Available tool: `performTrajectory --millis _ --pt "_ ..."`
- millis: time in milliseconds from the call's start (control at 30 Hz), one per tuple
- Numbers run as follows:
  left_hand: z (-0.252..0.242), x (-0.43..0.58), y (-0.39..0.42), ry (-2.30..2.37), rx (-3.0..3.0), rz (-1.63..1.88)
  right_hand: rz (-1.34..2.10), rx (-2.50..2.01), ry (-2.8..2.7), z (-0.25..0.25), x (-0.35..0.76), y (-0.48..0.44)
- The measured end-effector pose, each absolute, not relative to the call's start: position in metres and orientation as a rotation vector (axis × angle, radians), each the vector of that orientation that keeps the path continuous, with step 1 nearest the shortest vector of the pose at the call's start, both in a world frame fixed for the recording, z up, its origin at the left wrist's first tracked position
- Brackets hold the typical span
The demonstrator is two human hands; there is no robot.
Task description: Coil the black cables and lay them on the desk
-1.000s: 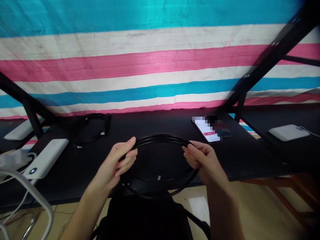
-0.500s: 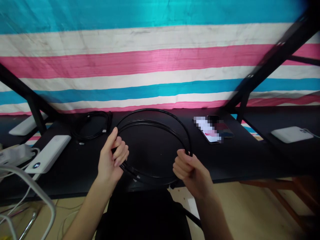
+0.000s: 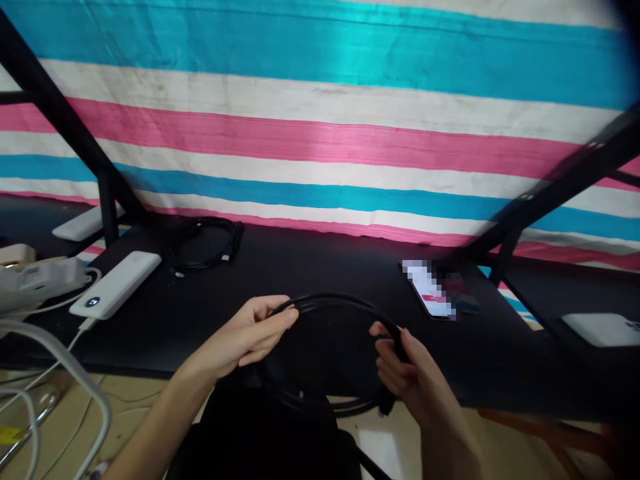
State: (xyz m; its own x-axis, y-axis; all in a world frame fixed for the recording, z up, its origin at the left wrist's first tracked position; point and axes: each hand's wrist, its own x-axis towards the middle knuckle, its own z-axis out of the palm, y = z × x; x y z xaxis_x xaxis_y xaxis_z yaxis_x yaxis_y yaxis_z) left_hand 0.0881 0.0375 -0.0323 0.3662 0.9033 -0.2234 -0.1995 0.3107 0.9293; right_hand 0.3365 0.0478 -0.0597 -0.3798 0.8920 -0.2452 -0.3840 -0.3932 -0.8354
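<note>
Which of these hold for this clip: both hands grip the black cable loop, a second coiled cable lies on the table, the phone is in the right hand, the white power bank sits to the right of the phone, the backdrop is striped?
1. Both hands, the left hand and the right hand, grip the black cable loop. True.
2. A second coiled cable lies on the black table. True.
3. The phone is in the right hand. False: it lies on the table, apart from the hand.
4. The lit white power bank sits to the right of the phone. False: it lies far left of it.
5. The cloth backdrop is striped. True.
</note>
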Motion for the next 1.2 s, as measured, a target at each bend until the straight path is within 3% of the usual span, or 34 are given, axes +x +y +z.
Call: performTrajectory --millis 100,300,467,933,1200 --pt "-0.021 0.094 0.028 1.072 1.145 0.821 1.757 -0.985 -1.19 -0.053 0.328 0.036" --pt "-0.003 0.102 0.01 1.11 1.233 0.92 0.996 -1.183 -1.68 -0.029 0.314 0.016" --pt "0.003 0.099 0.001 1.146 1.372 1.028 0.592 -1.12 -1.816 -0.025 0.311 0.006" --pt "-0.008 0.114 0.0 1.294 1.257 1.194 0.576 -1.236 -1.584 -0.039 0.307 0.001" --pt "-0.012 0.115 -0.002 1.314 1.486 1.204 0.555 -1.105 -1.572 -0.041 0.313 0.004"
